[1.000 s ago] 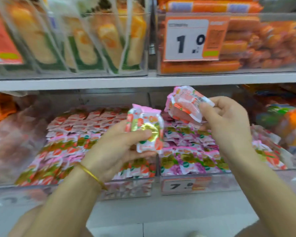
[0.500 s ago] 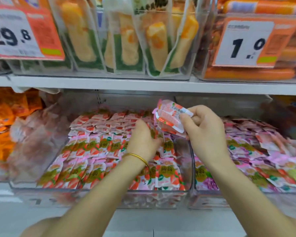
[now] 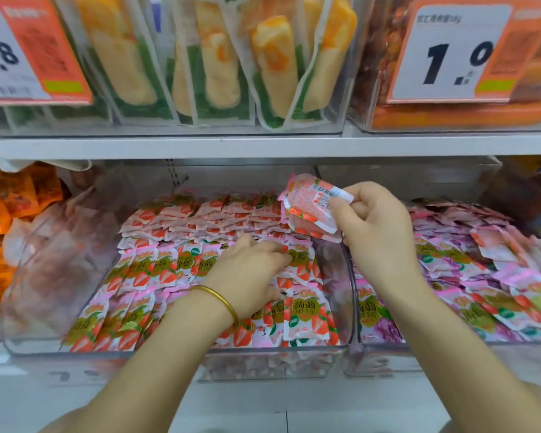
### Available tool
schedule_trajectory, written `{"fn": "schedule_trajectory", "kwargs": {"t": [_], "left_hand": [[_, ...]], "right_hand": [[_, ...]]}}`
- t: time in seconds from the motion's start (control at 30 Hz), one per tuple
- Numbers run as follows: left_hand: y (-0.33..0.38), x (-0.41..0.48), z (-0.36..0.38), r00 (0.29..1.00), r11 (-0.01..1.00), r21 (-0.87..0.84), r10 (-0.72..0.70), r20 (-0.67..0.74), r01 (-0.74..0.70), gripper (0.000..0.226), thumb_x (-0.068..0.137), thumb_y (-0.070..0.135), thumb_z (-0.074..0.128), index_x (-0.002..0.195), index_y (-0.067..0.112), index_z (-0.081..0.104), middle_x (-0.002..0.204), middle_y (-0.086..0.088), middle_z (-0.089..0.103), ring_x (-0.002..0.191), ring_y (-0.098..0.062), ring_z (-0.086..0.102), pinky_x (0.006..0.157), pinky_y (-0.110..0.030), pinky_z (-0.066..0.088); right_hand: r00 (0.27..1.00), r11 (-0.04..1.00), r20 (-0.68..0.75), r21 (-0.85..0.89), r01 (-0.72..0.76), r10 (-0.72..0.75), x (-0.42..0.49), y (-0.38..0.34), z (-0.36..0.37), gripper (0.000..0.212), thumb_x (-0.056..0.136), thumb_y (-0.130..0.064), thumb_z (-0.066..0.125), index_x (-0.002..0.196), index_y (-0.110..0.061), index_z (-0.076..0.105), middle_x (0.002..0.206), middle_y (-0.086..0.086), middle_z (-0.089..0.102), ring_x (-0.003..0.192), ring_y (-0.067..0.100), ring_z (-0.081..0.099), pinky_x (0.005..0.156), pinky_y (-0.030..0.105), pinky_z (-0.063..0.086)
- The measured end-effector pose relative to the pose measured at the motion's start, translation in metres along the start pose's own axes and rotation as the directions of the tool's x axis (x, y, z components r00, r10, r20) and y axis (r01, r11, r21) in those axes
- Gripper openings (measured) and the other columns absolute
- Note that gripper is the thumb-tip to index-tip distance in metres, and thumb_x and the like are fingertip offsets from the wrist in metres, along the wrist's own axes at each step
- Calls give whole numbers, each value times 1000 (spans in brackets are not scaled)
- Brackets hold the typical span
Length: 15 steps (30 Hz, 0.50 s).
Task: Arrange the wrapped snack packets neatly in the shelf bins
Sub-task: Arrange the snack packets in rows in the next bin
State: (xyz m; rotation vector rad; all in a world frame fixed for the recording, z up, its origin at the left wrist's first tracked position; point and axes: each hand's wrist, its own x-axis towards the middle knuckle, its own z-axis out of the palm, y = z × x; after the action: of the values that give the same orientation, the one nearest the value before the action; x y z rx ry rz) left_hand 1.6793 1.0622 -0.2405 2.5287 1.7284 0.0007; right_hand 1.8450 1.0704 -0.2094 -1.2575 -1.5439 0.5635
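Observation:
A clear middle bin (image 3: 349,285) on the lower shelf holds rows of pink strawberry snack packets (image 3: 144,276). My left hand (image 3: 247,273), with a gold bangle on its wrist, lies palm down inside this bin, and its fingers touch a packet (image 3: 299,257) in the second row at the right. My right hand (image 3: 375,226) hovers above the bin's back right corner and pinches a small stack of the same packets (image 3: 310,203), tilted, with a barcode showing. The clear bin (image 3: 353,360) to the right holds loosely piled pink and purple packets (image 3: 469,282).
The white upper shelf edge (image 3: 263,146) runs just above my hands, carrying bins of yellow-and-green pouches (image 3: 219,73) and orange sausages (image 3: 459,115) with price tags (image 3: 444,54). Left of the middle bin are a bin of pale wrapped snacks (image 3: 57,245) and orange packets (image 3: 0,220).
My left hand held one packet in front of the shelf a second ago; it has gone down into the middle bin and now lies on the rows. My right hand keeps its stack.

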Motion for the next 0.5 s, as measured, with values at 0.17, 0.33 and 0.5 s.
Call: {"fn": "schedule_trajectory", "kwargs": {"t": [0.17,0.33,0.5], "left_hand": [[2,2,8,998,1000,0,-12,-55,12,53,92,31,53,141,36,32,138,-1,31,120,-26,28,99,-35,36],[1,6,17,983,998,61,-19,-181,30,46,95,28,47,139,35,35,128,-3,40,114,-26,32,93,-36,41],[-8,2,14,975,997,-72,-24,-219,8,56,89,33,56,140,30,34,131,2,46,116,-22,37,97,-34,36]], "right_hand": [[1000,1000,1,-2,4,-4,0,1,2,11,91,-19,55,81,-13,59,63,15,60,52,13,44,49,26,35],[1000,1000,3,-12,19,-19,-1,1,3,12,91,-19,55,81,-13,58,55,4,53,48,7,40,47,21,33],[999,998,11,-40,42,-42,-4,-2,3,12,91,-18,55,81,-12,58,52,-1,49,48,8,40,48,23,32]]}}
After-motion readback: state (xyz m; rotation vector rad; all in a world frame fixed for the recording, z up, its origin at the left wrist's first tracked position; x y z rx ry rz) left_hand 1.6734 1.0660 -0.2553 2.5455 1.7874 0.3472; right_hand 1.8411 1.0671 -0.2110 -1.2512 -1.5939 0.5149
